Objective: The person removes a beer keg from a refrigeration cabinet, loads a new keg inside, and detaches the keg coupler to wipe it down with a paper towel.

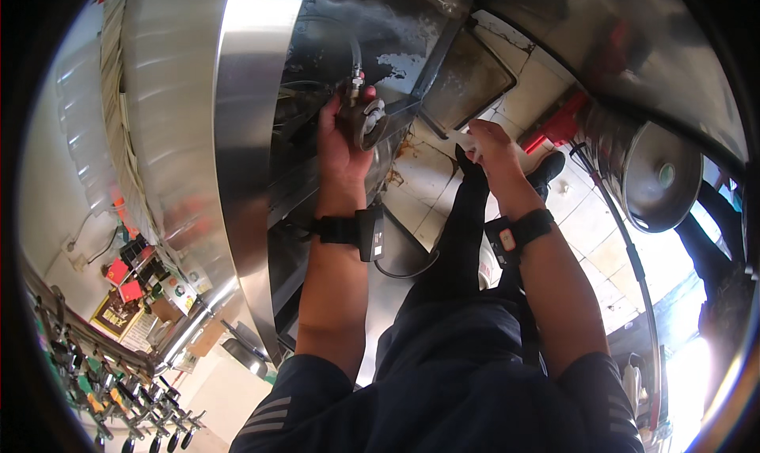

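A metal keg coupler [370, 125] with a round end rests in my left hand [345, 148], whose fingers are wrapped round its body. From its top a fitting joins a clear hose [355, 53] that runs up into the steel cabinet. My right hand [492, 148] is closed, apart from the coupler and off to its right, above the tiled floor. A small white piece [465, 141], like a tissue or cloth, shows between its fingers; most of it is hidden.
On the right stands a steel keg [665, 172], beside a red object [558, 125] and a long dark hose [625, 239]. A steel cabinet edge [249, 136] rises on the left. A dark-framed panel [471, 77] leans ahead. Several taps [146, 417] line the lower left.
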`<state>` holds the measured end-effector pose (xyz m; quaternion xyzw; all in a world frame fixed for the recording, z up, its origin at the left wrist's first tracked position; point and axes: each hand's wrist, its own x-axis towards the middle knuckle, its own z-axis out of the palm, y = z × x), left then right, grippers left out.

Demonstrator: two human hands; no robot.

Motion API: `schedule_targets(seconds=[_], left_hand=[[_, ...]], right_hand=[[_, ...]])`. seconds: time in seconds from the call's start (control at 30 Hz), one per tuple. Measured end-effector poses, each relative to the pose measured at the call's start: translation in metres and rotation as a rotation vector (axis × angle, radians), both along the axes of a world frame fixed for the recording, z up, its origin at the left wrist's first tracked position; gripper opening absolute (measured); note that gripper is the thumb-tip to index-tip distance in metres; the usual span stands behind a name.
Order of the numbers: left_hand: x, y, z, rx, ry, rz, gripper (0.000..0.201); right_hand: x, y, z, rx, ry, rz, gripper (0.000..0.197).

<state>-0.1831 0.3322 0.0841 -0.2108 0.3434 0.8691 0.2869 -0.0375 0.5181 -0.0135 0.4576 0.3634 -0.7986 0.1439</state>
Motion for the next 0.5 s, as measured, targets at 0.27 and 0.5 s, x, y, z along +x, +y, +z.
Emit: schedule_targets(seconds=[0.27, 0.5], left_hand=[[0.002, 0.001, -0.001, -0.013, -0.018, 0.046, 0.032], [0.005, 0.001, -0.002, 0.006, 0.045, 0.013, 0.03]], right_hand=[[-0.05, -0.045, 0.057, -0.192, 0.237, -0.23, 0.035], [-0.067, -0.091, 0.094, 0.778, 0.492, -0.001, 0.037]])
